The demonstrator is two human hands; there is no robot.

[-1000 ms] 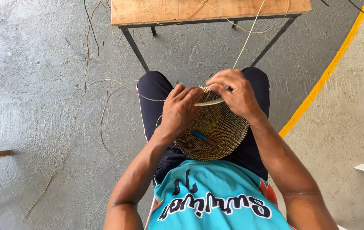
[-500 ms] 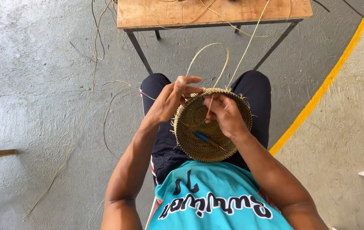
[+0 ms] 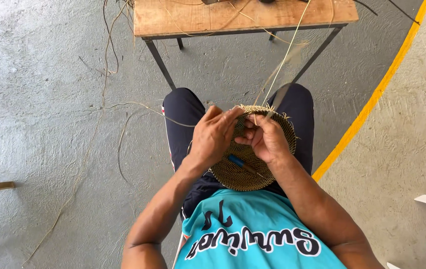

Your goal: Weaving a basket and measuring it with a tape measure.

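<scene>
Woven straw disc (image 3: 245, 169) on lap; left hand (image 3: 212, 138) and right hand (image 3: 265, 139) pinch its 12 o'clock rim, fingers clamped on pale strand (image 3: 285, 60). Risk: overpulling snaps strand.

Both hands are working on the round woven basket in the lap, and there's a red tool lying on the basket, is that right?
Not quite. In the head view, the tool lying on the basket has a blue handle, not red. Both the left hand and right hand do work at the basket in the lap.
</scene>
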